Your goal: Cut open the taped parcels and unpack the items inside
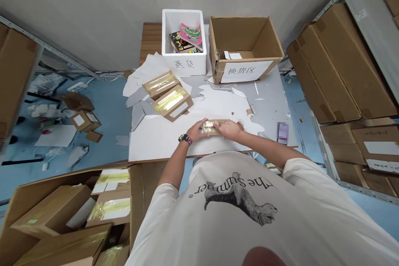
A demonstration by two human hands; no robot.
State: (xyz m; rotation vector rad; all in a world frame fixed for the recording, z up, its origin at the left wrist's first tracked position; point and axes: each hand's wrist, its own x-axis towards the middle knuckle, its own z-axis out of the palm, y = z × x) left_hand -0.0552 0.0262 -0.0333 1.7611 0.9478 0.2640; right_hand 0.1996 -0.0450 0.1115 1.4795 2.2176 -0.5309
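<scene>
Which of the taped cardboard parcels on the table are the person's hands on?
The parcel at the front of the white board, under the left hand and right hand. The other two parcels lie further back, untouched.

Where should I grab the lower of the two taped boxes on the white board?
Take the lower taped box by its two short ends, coming from above. It lies flat, and its far long side sits against the other taped box, leaving little room there.

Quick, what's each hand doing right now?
Left hand: closed on the taped cardboard parcel.
Right hand: on the same parcel; whether it grips cannot be told.
</scene>
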